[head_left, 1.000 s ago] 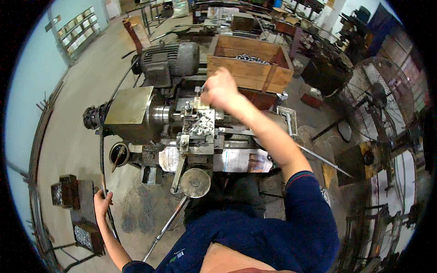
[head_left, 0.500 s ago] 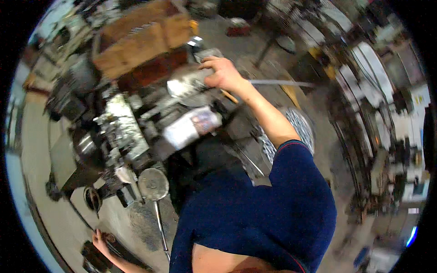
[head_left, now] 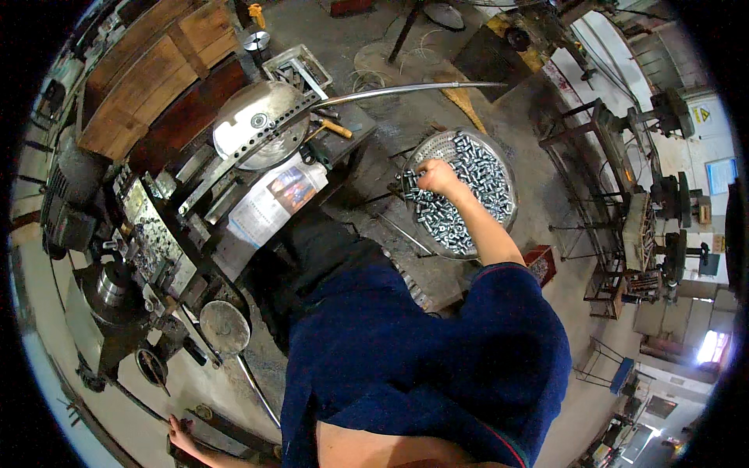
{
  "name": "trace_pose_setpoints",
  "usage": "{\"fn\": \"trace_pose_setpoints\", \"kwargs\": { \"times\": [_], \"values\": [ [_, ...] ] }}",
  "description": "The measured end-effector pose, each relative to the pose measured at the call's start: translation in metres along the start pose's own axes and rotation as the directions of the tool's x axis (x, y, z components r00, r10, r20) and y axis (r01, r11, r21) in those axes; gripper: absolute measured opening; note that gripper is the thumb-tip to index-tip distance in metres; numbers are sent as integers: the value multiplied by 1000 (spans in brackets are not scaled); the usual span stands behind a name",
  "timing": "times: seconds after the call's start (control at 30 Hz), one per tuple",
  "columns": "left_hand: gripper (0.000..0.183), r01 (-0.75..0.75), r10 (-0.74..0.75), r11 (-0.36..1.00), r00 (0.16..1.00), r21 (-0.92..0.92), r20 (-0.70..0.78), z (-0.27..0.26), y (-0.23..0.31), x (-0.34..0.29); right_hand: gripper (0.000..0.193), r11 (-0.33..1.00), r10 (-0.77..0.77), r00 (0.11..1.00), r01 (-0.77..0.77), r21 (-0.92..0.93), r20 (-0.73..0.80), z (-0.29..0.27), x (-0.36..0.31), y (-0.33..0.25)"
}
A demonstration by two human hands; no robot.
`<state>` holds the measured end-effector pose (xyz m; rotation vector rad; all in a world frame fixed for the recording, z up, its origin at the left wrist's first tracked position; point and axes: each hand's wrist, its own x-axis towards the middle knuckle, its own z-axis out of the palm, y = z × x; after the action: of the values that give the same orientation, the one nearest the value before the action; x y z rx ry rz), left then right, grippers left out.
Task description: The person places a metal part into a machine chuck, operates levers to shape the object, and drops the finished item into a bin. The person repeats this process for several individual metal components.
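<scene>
My right hand (head_left: 438,178) is over the left part of a round perforated metal basin (head_left: 509,168), its fingers curled down among short shiny metal cylinders (head_left: 472,168). Whether a piece is between those fingers is hidden. Far out at the lower left, my left hand (head_left: 181,432) is closed round the end of a dark lever (head_left: 139,399). Ahead and left of the basin stands a machine with a large shiny disc (head_left: 234,129). A perforated flat bar (head_left: 269,134) crosses that disc, and a long curved metal rod (head_left: 413,90) extends right from it.
A printed sheet (head_left: 269,209) lies before the disc, with a yellow-handled tool (head_left: 335,129) nearby. Wooden crates (head_left: 156,70) stand at the far left. A round seat-like plate (head_left: 225,326) is near my left side. A red box (head_left: 540,264) sits right of the basin.
My right hand has moved from beside the disc, rightward and nearer, down to the basin, and its fingers have curled. My left hand stays by the lever. The view has turned right.
</scene>
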<state>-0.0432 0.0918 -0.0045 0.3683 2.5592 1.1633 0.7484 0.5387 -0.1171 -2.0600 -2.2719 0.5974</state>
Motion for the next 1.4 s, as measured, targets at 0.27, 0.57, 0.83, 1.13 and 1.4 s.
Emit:
{"fn": "trace_pose_setpoints", "kwargs": {
  "times": [0.27, 0.57, 0.83, 1.13, 1.4],
  "values": [
    [37, -11, 13, 994, 1000, 107, -21, -8, -17, 15, 31, 948, 93, 993, -63, -313, 80, 7, 2, -23],
    [38, -100, 66, 899, 993, 426, 93, -16, -18, 6, 25, 964, 9, 995, -35, -265, -101, 2, 15, -8],
    [32, -421, 459, 881, 870, -214, 181, 80, 212, -110, 38, 600, -561, 773, 626, 498, -296, -69, -9, -204],
    [39, 333, 545, 568, 532, -752, 648, 211, 288, -171, 40, -79, -892, 218, 788, 611, -396, -82, -76, -446],
    [43, -465, 599, 800, 643, -379, 477, 202, 265, -159, 30, -73, -925, 55, 946, 317, -377, -82, -84, -457]
  ]
}}
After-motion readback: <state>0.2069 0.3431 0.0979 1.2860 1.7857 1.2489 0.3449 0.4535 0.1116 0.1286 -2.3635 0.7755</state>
